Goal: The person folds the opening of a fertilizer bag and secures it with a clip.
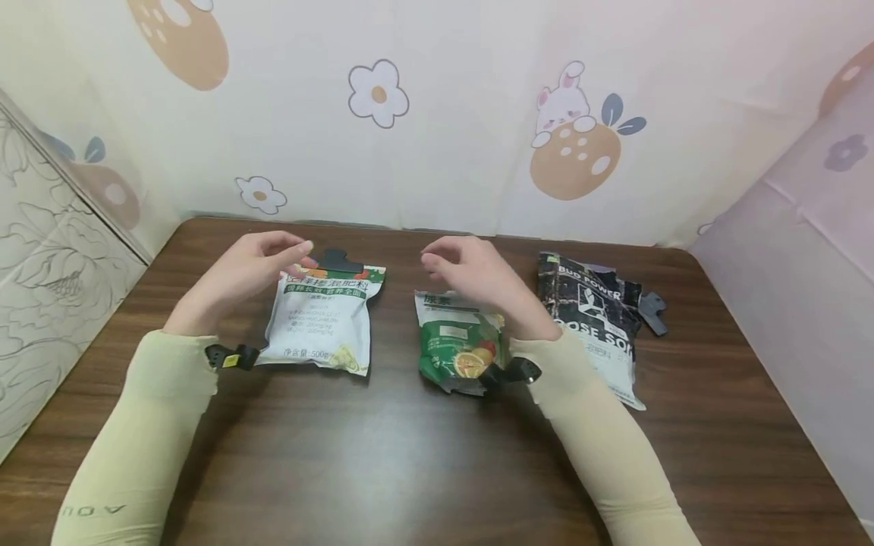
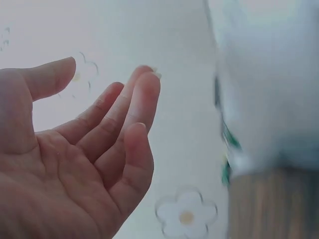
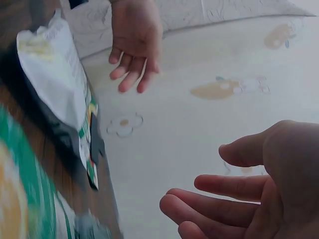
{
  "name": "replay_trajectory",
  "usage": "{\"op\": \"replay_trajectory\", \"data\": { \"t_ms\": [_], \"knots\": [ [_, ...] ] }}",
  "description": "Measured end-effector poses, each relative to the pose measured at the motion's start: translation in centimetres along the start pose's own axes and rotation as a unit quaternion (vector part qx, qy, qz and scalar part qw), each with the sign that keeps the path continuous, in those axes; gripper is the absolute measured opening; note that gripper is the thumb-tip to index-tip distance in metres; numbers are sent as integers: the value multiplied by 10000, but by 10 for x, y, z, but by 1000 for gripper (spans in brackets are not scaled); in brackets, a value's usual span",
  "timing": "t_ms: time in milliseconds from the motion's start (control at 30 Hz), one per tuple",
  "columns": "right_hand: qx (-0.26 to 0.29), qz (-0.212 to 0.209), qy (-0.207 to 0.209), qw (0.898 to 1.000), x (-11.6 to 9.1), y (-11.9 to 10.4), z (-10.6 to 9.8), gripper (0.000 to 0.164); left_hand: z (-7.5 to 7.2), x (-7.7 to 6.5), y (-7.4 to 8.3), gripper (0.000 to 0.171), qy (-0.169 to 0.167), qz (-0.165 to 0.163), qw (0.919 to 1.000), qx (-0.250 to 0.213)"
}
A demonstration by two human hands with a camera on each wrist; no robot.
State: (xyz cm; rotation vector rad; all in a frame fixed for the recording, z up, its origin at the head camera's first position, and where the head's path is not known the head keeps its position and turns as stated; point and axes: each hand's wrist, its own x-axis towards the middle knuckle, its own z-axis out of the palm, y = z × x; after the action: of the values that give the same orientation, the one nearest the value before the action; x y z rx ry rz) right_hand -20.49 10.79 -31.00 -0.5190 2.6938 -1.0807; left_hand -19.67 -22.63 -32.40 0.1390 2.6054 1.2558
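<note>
My left hand (image 1: pixel 253 265) hovers by the top left corner of a white fertilizer bag (image 1: pixel 317 322), its fingers loosely bent and holding nothing. A dark grey bag clip (image 1: pixel 339 262) sits on that bag's top edge. Over the top of a green and white bag (image 1: pixel 447 345) with a fruit picture is my right hand (image 1: pixel 467 265), also holding nothing. Its wrist and strap cover part of this bag. The left wrist view shows the left palm (image 2: pixel 65 174) with fingers apart; in the right wrist view, the right hand's fingers (image 3: pixel 214 206) are relaxed.
To the right lies a black and white loose soil bag (image 1: pixel 587 299), partly behind my right forearm. Another dark clip (image 1: pixel 653 309) is beside it at its right. The brown wooden table (image 1: pixel 382 470) ends at a patterned wall covering (image 1: pixel 464 152).
</note>
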Motion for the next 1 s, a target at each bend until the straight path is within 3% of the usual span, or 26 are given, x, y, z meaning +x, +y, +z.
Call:
{"op": "replay_trajectory", "data": {
  "t_ms": [200, 333, 600, 800, 1000],
  "knots": [
    [-397, -53, 279, 9988, -12, 24, -19, 31, 29, 17, 28, 50, -233, 490, 9982, -270],
    [-569, -21, 326, 9978, -20, 41, -29, 35, 47, 26, 41, 49, -424, 740, 9957, -364],
    [-694, 103, 327, 9970, -31, 67, -40, 39, 69, 34, 61, 47, -710, 807, 9926, -570],
    [-857, 166, 185, 9960, -36, 81, -43, 41, 92, 41, 67, 42, -868, 934, 9900, -608],
    [-745, 82, -143, 9971, -37, 90, -42, 50, 111, 48, 62, 36, -799, 940, 9917, -349]
  ]
}}
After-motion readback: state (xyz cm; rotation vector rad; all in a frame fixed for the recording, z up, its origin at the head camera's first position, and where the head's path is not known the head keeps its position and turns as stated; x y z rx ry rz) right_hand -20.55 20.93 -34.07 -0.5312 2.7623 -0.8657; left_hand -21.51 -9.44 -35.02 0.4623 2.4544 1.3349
